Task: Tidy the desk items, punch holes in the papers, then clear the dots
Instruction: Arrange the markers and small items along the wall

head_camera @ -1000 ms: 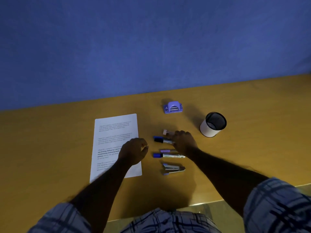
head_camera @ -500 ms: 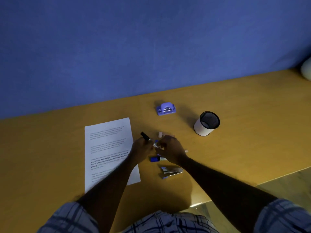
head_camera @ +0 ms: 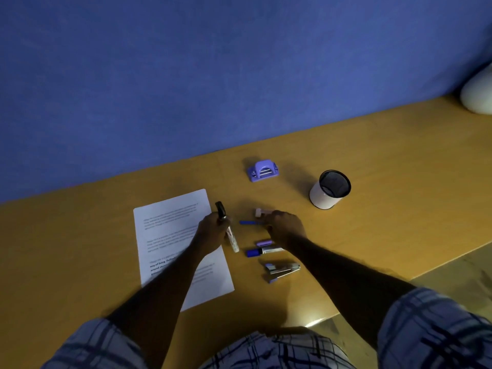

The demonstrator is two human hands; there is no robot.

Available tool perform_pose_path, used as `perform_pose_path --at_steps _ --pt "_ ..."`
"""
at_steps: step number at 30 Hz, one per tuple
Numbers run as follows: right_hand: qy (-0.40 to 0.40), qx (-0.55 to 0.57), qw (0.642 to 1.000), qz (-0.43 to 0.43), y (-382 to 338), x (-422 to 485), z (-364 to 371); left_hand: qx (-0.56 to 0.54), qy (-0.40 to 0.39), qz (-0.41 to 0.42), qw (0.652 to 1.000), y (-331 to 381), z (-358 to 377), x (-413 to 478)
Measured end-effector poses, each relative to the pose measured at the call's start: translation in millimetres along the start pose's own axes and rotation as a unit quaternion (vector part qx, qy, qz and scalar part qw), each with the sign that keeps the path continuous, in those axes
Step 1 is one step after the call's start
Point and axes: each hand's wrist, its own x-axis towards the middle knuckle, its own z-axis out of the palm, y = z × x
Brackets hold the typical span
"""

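Note:
My left hand (head_camera: 211, 231) grips a white marker with a black cap (head_camera: 232, 239), held just right of the printed paper sheet (head_camera: 170, 227). My right hand (head_camera: 286, 227) is curled over a thin blue pen (head_camera: 249, 222) and touches a small pale eraser (head_camera: 258, 212). Below it lie a blue-capped marker (head_camera: 262, 251), a small purple item (head_camera: 263, 242) and a stapler (head_camera: 282, 270). The purple hole punch (head_camera: 263, 170) sits farther back. A black mesh pen cup (head_camera: 330, 189) stands to the right.
The yellow desk (head_camera: 386, 182) meets a blue wall at the back. A white rounded object (head_camera: 479, 91) sits at the far right corner. The desk's front edge runs close to my body, with floor beyond it at the right.
My left hand took the black-capped marker and drew it left toward the paper. My right hand moved back to the blue pen and the eraser.

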Motion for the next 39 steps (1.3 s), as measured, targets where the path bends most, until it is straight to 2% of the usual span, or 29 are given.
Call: perform_pose_path --at_steps 8,11,13,17,20,25,30,36,37,39 --pt "0.012 -0.006 0.999 -0.036 -7 2 2 -0.008 -0.002 0.001 1.000 0 -8 -2" --pt "0.099 0.085 0.990 -0.056 -10 -5 -3 -0.029 0.002 0.005 1.000 2 -10 -2" --pt "0.131 0.186 0.973 -0.038 -14 -7 -11 -0.034 0.014 0.021 0.999 7 -7 -1" --pt "0.104 0.362 0.926 0.033 -18 3 -26 -0.044 0.033 0.064 0.996 29 5 4" --pt "0.110 0.438 0.890 0.065 -17 11 -34 -0.061 0.019 0.096 0.993 51 15 7" --pt "0.119 0.477 0.866 0.088 -2 20 -48 -0.066 0.026 0.114 0.991 82 31 21" --pt "0.114 0.526 0.837 0.104 22 29 -55 -0.093 0.017 0.095 0.991 104 46 43" --pt "0.091 0.603 0.781 0.134 50 56 -68 -0.150 0.029 0.059 0.987 135 63 73" --pt "0.088 0.600 0.784 0.132 55 61 -71 -0.152 0.033 0.059 0.986 140 66 78" --pt "0.096 0.563 0.810 0.130 64 71 -78 -0.160 0.033 0.056 0.985 150 70 89"
